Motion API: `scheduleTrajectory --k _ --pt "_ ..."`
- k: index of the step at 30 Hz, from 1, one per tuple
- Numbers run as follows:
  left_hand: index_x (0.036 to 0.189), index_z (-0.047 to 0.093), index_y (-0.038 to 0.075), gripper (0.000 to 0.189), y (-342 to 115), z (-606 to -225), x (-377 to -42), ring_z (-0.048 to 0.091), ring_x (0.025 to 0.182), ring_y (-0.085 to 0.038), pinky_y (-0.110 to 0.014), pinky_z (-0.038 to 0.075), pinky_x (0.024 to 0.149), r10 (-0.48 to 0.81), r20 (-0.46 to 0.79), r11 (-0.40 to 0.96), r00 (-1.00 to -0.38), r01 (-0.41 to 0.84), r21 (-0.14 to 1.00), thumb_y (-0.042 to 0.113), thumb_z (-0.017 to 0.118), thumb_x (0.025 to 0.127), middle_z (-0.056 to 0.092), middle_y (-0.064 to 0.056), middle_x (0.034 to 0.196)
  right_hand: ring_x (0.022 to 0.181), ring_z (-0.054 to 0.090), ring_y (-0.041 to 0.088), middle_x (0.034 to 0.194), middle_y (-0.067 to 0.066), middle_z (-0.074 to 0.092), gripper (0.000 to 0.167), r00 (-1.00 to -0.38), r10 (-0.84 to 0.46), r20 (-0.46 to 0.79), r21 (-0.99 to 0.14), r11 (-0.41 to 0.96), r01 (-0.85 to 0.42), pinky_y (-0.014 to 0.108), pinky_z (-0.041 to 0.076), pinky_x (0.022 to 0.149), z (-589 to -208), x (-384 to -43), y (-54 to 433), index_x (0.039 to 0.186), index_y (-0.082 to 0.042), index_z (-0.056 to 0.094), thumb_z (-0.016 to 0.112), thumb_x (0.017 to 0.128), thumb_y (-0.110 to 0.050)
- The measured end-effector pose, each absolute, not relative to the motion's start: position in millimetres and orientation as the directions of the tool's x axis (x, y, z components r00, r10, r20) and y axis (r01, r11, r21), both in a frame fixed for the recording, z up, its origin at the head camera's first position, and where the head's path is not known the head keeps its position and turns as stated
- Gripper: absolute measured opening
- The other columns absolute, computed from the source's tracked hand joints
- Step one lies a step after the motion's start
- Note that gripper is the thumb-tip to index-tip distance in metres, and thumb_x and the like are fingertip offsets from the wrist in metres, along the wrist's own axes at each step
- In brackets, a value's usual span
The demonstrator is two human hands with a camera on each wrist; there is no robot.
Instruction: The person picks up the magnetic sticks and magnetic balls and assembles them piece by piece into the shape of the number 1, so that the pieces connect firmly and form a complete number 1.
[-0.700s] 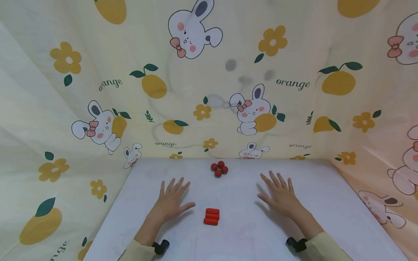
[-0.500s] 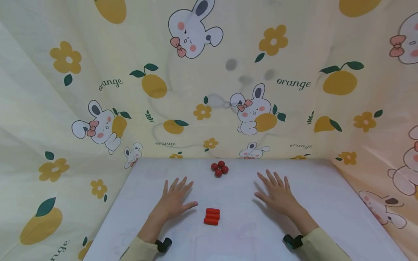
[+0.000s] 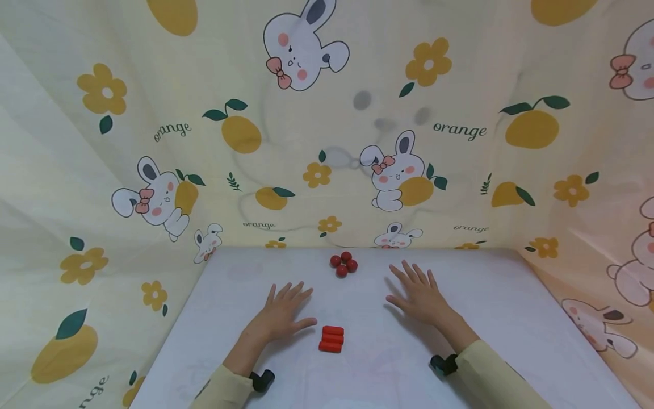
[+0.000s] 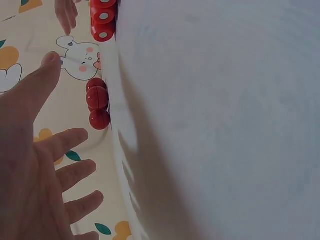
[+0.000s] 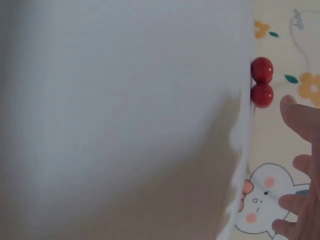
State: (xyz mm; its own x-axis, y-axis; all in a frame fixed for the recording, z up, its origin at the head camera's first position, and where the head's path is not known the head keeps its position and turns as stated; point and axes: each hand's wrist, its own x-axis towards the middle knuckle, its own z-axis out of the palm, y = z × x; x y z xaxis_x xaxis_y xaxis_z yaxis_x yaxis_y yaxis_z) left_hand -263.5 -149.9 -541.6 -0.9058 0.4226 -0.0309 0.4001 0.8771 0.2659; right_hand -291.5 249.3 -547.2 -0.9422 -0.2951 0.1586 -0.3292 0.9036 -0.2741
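Observation:
Three red cylinders (image 3: 331, 339) lie side by side at the middle of the white table. In the left wrist view, the cylinders (image 4: 103, 16) show pale round spots on their ends. Farther back sits a cluster of several dark red balls (image 3: 342, 271). My left hand (image 3: 280, 318) hovers over the table with fingers spread, its thumb tip close to the left of the cylinders. On the other side my right hand (image 3: 423, 301), fingers also apart, is above the table to the right of the balls. Neither hand holds anything. Two of the balls (image 5: 262, 96) show in the right wrist view.
The white table (image 3: 357, 307) reaches back to a cream curtain (image 3: 327, 113) printed with rabbits, oranges and flowers, which also closes off both sides. A black wrist device (image 3: 263, 381) sits at the left cuff and another black device (image 3: 443, 364) at the right.
Both hands have moved inward toward the middle of the table, fingers still spread; the right one also went slightly farther back. The cylinders and balls stay in place.

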Motion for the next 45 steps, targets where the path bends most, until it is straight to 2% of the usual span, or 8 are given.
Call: scheduleTrajectory --k 7,17,20,23,27,34,39,45 --pt "0.164 0.046 0.024 0.082 -142.6 -541.2 -264.0 0.031 0.160 -0.039 -0.070 0.015 0.126 0.461 -0.054 0.860 -0.886 0.432 0.270 0.069 0.064 0.097 0.038 -0.008 0.172 0.156 0.026 0.055 0.173 0.025 0.027 0.083 -0.936 -0.323 0.138 -0.291 0.891 -0.350 0.079 0.015 0.120 -551.4 -304.7 242.4 0.168 -0.018 0.037 0.071 0.100 -0.054" --pt "0.162 0.049 0.025 0.077 -132.3 -537.9 -265.2 0.036 0.158 -0.030 -0.059 0.022 0.129 0.521 -0.092 0.824 -0.849 0.472 0.315 0.063 0.069 0.098 0.042 -0.006 0.170 0.157 0.024 0.054 0.175 0.023 0.024 0.087 -0.922 -0.385 0.042 -0.349 0.859 -0.375 0.075 0.015 0.122 -552.2 -323.9 229.3 0.169 -0.022 0.033 0.075 0.098 -0.051" --pt "0.161 0.051 0.024 0.075 -128.9 -536.4 -265.1 0.037 0.157 -0.029 -0.058 0.023 0.128 0.538 -0.100 0.813 -0.837 0.484 0.324 0.061 0.070 0.098 0.044 -0.006 0.168 0.157 0.026 0.054 0.174 0.024 0.025 0.088 -0.917 -0.398 0.026 -0.376 0.846 -0.378 0.075 0.019 0.122 -550.1 -328.3 224.6 0.169 -0.020 0.034 0.079 0.097 -0.046" --pt "0.159 0.053 0.024 0.073 -125.6 -535.0 -264.6 0.041 0.154 -0.029 -0.057 0.030 0.126 0.553 -0.103 0.806 -0.827 0.500 0.318 0.059 0.071 0.099 0.047 -0.006 0.166 0.157 0.027 0.051 0.174 0.023 0.026 0.091 -0.917 -0.399 0.000 -0.400 0.841 -0.365 0.073 0.026 0.121 -548.3 -332.7 219.9 0.169 -0.019 0.034 0.082 0.095 -0.041" --pt "0.156 0.056 0.026 0.067 -122.0 -536.5 -265.4 0.048 0.148 -0.026 -0.052 0.041 0.120 0.562 -0.108 0.805 -0.820 0.512 0.299 0.058 0.071 0.099 0.054 -0.003 0.160 0.157 0.029 0.050 0.173 0.023 0.029 0.091 -0.917 -0.398 -0.020 -0.430 0.832 -0.351 0.072 0.034 0.117 -547.5 -339.7 215.0 0.168 -0.018 0.035 0.085 0.094 -0.038" --pt "0.146 0.065 0.030 0.054 -116.4 -538.1 -268.4 0.057 0.135 -0.020 -0.045 0.052 0.111 0.569 -0.114 0.794 -0.814 0.508 0.335 0.051 0.077 0.098 0.062 0.002 0.146 0.154 0.036 0.044 0.167 0.020 0.041 0.084 -0.909 -0.416 0.002 -0.508 0.783 -0.359 0.065 0.035 0.120 -550.1 -352.1 209.6 0.164 -0.015 0.041 0.085 0.095 -0.031" --pt "0.139 0.070 0.029 0.047 -113.4 -536.4 -269.7 0.061 0.125 -0.015 -0.041 0.054 0.107 0.586 -0.123 0.780 -0.801 0.515 0.356 0.045 0.079 0.097 0.067 0.006 0.134 0.154 0.038 0.042 0.166 0.017 0.043 0.079 -0.919 -0.394 -0.011 -0.559 0.764 -0.321 0.066 0.036 0.120 -550.1 -357.1 204.4 0.163 -0.019 0.044 0.084 0.096 -0.033" --pt "0.133 0.072 0.028 0.036 -110.9 -540.1 -270.8 0.061 0.119 -0.010 -0.036 0.054 0.106 0.601 -0.125 0.761 -0.790 0.516 0.394 0.038 0.078 0.099 0.068 0.010 0.126 0.147 0.047 0.042 0.164 0.017 0.047 0.074 -0.929 -0.370 -0.020 -0.602 0.746 -0.284 0.065 0.042 0.115 -547.7 -361.4 197.0 0.161 -0.016 0.046 0.081 0.098 -0.029"
